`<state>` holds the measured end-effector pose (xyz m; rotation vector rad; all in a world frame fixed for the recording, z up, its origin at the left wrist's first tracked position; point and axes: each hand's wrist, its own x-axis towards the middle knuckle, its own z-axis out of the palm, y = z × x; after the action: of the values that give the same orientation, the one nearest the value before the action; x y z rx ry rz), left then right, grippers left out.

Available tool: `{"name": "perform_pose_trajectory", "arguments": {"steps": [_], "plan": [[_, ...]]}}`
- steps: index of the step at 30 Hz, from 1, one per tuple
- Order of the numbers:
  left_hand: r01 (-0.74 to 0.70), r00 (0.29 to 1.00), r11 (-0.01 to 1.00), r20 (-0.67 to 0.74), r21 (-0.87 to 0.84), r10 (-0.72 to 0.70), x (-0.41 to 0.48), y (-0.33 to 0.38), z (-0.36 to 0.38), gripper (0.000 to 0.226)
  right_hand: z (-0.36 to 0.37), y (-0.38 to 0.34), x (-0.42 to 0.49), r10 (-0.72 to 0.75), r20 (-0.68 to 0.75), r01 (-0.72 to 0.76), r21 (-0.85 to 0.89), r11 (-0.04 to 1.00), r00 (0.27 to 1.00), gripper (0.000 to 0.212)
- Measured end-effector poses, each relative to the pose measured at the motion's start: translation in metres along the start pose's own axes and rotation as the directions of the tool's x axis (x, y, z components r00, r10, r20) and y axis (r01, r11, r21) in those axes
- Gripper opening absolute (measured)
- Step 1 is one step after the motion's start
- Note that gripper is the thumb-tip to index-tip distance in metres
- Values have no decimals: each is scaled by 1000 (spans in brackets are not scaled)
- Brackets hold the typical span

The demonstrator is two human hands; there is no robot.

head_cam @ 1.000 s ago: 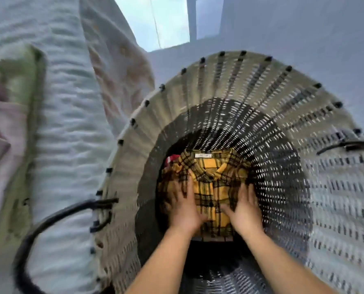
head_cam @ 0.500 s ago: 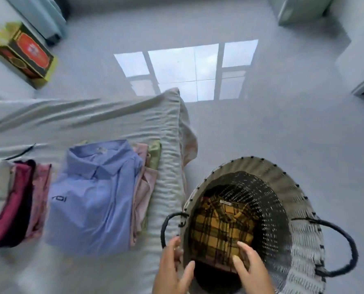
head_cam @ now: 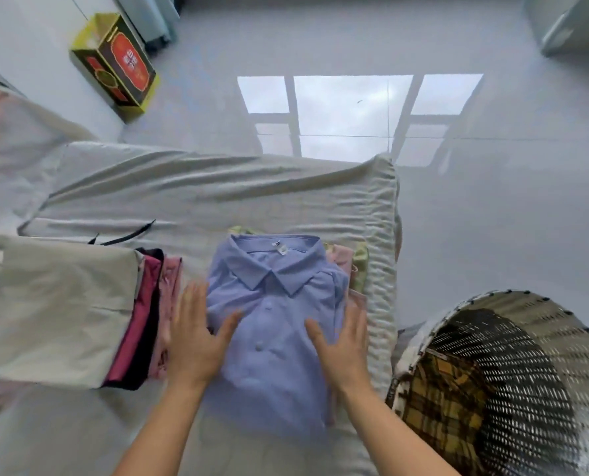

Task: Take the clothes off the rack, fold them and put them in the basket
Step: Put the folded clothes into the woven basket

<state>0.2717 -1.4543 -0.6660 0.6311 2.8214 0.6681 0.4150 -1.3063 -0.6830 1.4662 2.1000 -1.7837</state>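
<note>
A folded light-blue collared shirt [head_cam: 272, 324] lies on top of a pile on the sheet-covered surface [head_cam: 217, 194]. My left hand [head_cam: 193, 341] is at the shirt's left edge with fingers straight and spread. My right hand [head_cam: 344, 341] is spread the same way at its right edge. Neither hand grips anything. The woven basket [head_cam: 513, 304] stands on the floor at the lower right, with a folded yellow plaid shirt [head_cam: 440, 400] inside it.
Pink and green folded clothes [head_cam: 354, 266] peek out under the blue shirt. A second pile at the left has a beige garment [head_cam: 62, 304] over maroon and pink ones [head_cam: 148, 321]. A yellow and black box [head_cam: 117, 60] stands on the glossy floor at the far left.
Both hands left the plaid shirt in the basket and moved left to the blue shirt's sides. The view swung from inside the basket to the sheet-covered surface.
</note>
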Motion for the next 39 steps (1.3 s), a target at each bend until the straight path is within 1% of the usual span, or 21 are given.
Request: {"name": "perform_pose_trajectory", "arguments": {"steps": [2, 3, 5, 7, 8, 9, 11, 13, 14, 16, 20, 22, 24, 26, 28, 30, 31, 33, 35, 36, 39], "plan": [[19, 982, 996, 187, -82, -4, 6, 1, 13, 129, 14, -2, 13, 49, -57, -53, -63, 997, 997, 94], [2, 978, 995, 208, -96, 18, 7, 3, 19, 128, 18, 0, 19, 60, -92, -71, -117, 991, 994, 87], [9, 986, 997, 168, -80, 5, 15, 3, 26, 122, 20, 4, 29, 32, -152, -64, -207, 976, 988, 76], [103, 991, 993, 92, -56, -98, 24, -6, 31, 125, 21, 7, 34, -28, -190, -17, -231, 973, 981, 70], [162, 985, 983, 76, -83, -156, 27, -10, 33, 126, 21, 8, 34, -49, -196, 7, -214, 977, 979, 71], [243, 968, 954, 111, -173, -227, 29, -16, 33, 125, 21, 9, 34, -57, -199, 23, -170, 985, 978, 77], [403, 914, 800, 250, -444, -321, 35, -25, 30, 116, 18, 12, 31, -26, -222, 31, 19, 999, 975, 100], [518, 852, 632, 412, -577, -322, 39, -40, 27, 111, 16, 19, 27, 92, -238, -34, 239, 971, 967, 118], [531, 838, 620, 468, -577, -282, 41, -48, 25, 111, 17, 22, 27, 170, -211, -100, 310, 946, 963, 124], [545, 809, 612, 550, -573, -206, 45, -57, 20, 110, 20, 30, 30, 273, -124, -216, 350, 911, 954, 131], [630, 718, 585, 670, -511, -187, 59, -53, 18, 107, 10, 36, 46, 353, -11, -326, 358, 875, 935, 136], [653, 678, 603, 708, -458, -197, 65, -52, 18, 113, -1, 28, 50, 386, 44, -375, 367, 851, 921, 123], [701, 607, 599, 764, -387, -217, 66, -48, 13, 115, -9, 23, 49, 404, 127, -419, 403, 814, 906, 95], [773, 519, 535, 825, -341, -223, 61, -45, 8, 113, -12, 22, 44, 396, 224, -455, 459, 763, 891, 79], [816, 481, 469, 846, -336, -230, 51, -43, 8, 101, -9, 24, 38, 369, 214, -426, 491, 760, 904, 75], [814, 528, 418, 814, -404, -241, 36, -41, 8, 74, -4, 26, 32, 311, 172, -353, 532, 769, 935, 78], [808, 553, 393, 795, -438, -250, 29, -40, 8, 74, -3, 27, 30, 289, 176, -338, 547, 766, 941, 81], [827, 541, 341, 797, -446, -270, 18, -37, 4, 94, -6, 24, 27, 268, 248, -363, 549, 753, 931, 78], [838, 534, 280, 808, -468, -249, 11, -33, -4, 96, -14, 18, 26, 245, 292, -370, 534, 761, 925, 74], [829, 550, 270, 799, -489, -244, 9, -30, -8, 95, -18, 15, 26, 227, 287, -351, 533, 770, 931, 76], [733, 678, 310, 685, -605, -266, -3, -10, -25, 84, -33, 5, 20, 175, 272, -303, 556, 774, 946, 67]]}}
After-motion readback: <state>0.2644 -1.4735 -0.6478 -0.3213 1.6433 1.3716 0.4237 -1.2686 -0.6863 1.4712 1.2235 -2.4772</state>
